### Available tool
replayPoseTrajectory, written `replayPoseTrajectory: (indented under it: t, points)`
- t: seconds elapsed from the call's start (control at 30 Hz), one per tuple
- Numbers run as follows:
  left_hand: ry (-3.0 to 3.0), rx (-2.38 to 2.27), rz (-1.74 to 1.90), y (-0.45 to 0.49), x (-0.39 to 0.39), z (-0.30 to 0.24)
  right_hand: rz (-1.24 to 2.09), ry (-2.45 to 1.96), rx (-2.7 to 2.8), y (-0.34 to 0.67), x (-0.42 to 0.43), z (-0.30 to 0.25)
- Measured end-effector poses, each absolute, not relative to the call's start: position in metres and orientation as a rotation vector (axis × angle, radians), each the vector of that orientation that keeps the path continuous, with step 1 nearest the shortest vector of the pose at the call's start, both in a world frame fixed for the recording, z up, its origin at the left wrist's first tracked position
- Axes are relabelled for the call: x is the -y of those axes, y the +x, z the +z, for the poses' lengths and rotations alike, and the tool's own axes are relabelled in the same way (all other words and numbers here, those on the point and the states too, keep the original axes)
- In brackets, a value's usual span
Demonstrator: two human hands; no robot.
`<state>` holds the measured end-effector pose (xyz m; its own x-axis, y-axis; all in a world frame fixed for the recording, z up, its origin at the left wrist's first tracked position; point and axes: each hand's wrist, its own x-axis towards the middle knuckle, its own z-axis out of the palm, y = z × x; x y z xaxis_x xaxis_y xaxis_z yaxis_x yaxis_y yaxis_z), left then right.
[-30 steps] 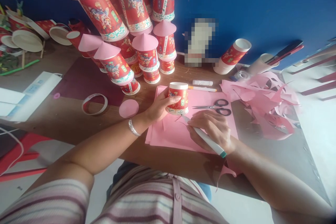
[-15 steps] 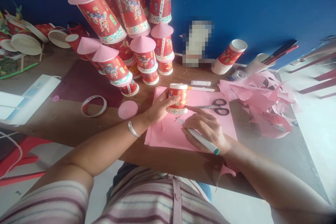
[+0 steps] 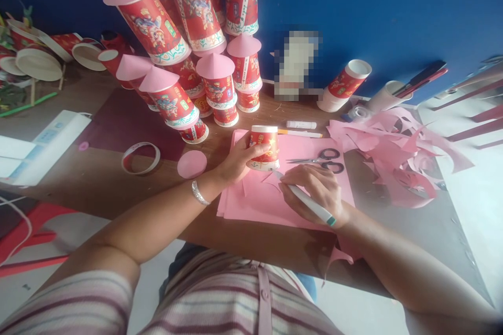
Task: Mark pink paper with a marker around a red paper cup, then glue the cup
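Note:
A red printed paper cup stands upside down on a stack of pink paper sheets at the table's middle. My left hand is wrapped round the cup from the left and holds it down. Gripped in my right hand is a white pen with a green end; its tip touches the pink paper at the cup's rim on the right side. Black-handled scissors lie on the paper just beyond my right hand.
Several red cups topped with pink paper cones are stacked behind the sheets. A pink paper disc and a tape ring lie left. Pink paper scraps pile up at the right. A glue stick lies behind the cup.
My right hand with the pen shifted along the cup's rim, left and back again to the right side. The cup turned a little under my left hand.

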<state>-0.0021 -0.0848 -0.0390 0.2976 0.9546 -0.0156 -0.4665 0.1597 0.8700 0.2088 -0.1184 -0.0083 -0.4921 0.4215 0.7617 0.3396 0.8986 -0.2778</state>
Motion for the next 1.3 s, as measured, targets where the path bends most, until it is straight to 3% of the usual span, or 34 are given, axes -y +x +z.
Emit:
replayPoseTrajectory:
  t: [0.87, 1.3]
  points:
    - [0.924, -0.703, 1.09, -0.0035, 0.0874, -0.0388, 0.091, -0.592, 2.139, 0.2056, 0.1202, -0.0084]
    - [0.915, -0.71, 1.062, -0.0044, 0.0854, -0.044, 0.338, -0.743, 2.112, 0.2076, 0.1239, -0.0046]
